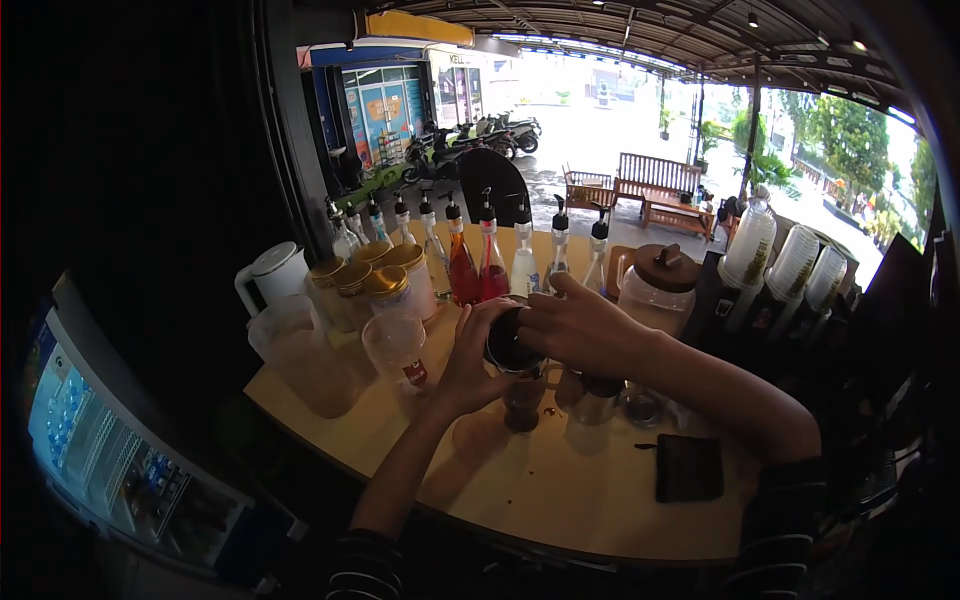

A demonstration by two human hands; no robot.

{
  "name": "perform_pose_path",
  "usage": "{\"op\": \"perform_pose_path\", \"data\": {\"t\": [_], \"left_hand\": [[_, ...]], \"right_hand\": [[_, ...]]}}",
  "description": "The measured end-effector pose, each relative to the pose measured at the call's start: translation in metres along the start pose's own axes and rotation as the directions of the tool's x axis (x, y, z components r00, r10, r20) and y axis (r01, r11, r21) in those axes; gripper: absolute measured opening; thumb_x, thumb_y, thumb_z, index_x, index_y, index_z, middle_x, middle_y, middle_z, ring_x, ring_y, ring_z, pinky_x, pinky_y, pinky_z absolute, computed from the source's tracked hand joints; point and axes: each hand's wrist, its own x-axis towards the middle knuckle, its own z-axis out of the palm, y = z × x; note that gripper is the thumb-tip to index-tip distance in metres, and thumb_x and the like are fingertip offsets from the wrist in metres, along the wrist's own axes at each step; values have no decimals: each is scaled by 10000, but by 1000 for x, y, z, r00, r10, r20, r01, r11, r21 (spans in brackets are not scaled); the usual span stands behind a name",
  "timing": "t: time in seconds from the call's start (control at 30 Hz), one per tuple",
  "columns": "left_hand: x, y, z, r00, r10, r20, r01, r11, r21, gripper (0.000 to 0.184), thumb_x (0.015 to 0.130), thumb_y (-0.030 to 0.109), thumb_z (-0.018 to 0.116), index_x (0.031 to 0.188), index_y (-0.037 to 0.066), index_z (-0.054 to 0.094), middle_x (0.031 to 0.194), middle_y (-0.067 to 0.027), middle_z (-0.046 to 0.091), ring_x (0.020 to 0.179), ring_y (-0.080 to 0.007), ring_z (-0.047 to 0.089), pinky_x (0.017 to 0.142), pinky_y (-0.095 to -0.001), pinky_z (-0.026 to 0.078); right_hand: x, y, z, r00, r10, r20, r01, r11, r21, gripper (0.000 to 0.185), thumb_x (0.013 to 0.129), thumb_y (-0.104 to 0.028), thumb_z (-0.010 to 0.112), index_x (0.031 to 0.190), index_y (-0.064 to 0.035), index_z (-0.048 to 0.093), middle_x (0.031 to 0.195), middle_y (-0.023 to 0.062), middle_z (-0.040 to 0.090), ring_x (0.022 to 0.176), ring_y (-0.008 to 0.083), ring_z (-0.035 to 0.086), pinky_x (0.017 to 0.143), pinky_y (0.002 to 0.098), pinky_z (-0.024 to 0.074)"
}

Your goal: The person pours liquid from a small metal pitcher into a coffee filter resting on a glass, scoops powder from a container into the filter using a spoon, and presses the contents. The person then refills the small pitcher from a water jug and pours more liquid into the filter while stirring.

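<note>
My left hand (472, 350) is wrapped round the left side of a dark round cup (513, 350), its opening facing me and its inside nearly black. My right hand (580, 325) is closed at the cup's right rim, with the fingertips partly hidden. Just below the cup, a small brown-tinted glass vessel (522, 405) stands on the wooden table (570, 500). A glass jug (590, 405) sits to its right, under my right forearm. Left of my left hand is a clear plastic tub (395, 350) with a red label.
Pump-top syrup bottles (490, 265) line the table's back edge. Gold-lidded jars (385, 285), a white kettle (275, 275) and a clear pitcher (305, 350) stand left. At right are a wooden-lidded jar (658, 290), stacked plastic cups (750, 245) and a dark square pad (688, 468).
</note>
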Motion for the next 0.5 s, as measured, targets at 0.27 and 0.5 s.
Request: {"op": "perform_pose_path", "data": {"t": [0.27,0.5], "left_hand": [[1,-5,-11,989,-66,135,75,995,-68,875,628,203,834,1346,73,351,1301,-108,434,1255,-248,428,1043,-371,365],[5,-6,-17,985,-68,157,93,982,-162,872,620,193,847,1333,65,361,1286,-112,431,1234,-245,456,1021,-359,402]], "right_hand": [[3,11,-4,990,-138,-33,138,990,-26,122,782,-162,609,905,-157,606,950,-17,590,1014,143,544,1001,406,359],[9,8,-7,992,-111,-58,110,994,-15,64,777,-168,600,836,-161,625,940,-33,596,1030,139,536,1023,398,341]]}}
